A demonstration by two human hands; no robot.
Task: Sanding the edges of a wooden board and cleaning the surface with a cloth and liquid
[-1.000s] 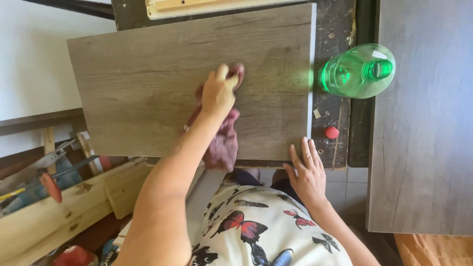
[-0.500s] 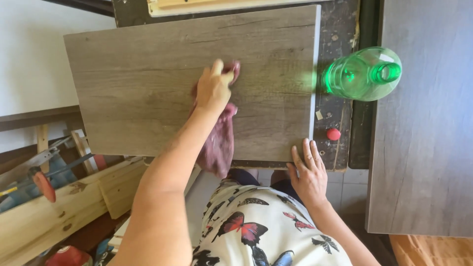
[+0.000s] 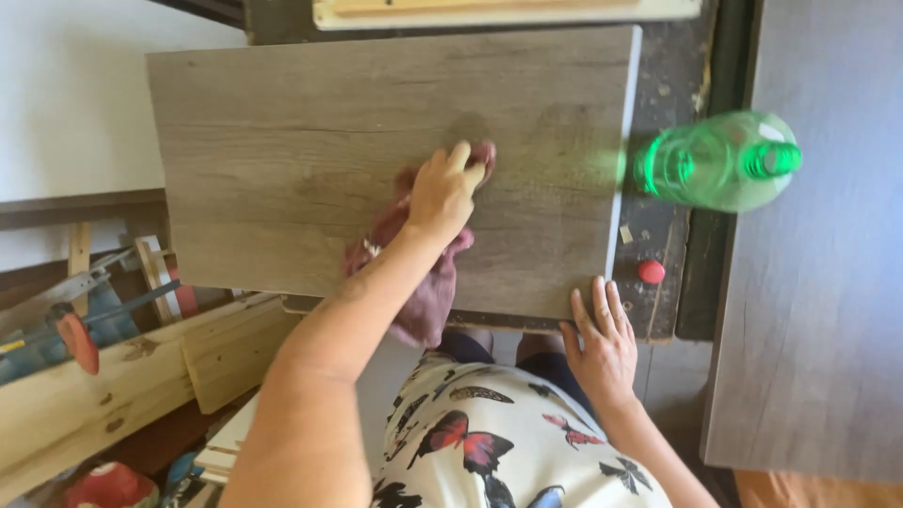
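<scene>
1. Rag (image 3: 423, 282), maroon cloth, lies centre frame on the grey wood-grain board (image 3: 282, 150); its lower end hangs over the board's near edge.
2. Head view: left hand (image 3: 444, 193) presses down on the upper part of the rag, fingers curled together over the cloth and gripping it against the board surface.
3. Right hand (image 3: 602, 343), lower right of centre, lies flat with fingers spread apart on the board's near right corner and edge; it holds nothing.
4. Green plastic bottle (image 3: 720, 162) stands uncapped at right of frame, just beside the board's right edge, on the dark scuffed workbench (image 3: 663, 75). Small red cap (image 3: 650, 272) rests on the bench below it.
5. Clamps and pale timber (image 3: 113, 376) sit at lower left.
6. Risk, judged: a wide stroke to the right could knock the open bottle over. The board overhangs the bench, so uneven pressure might shift it if the bracing hand lifts.
</scene>
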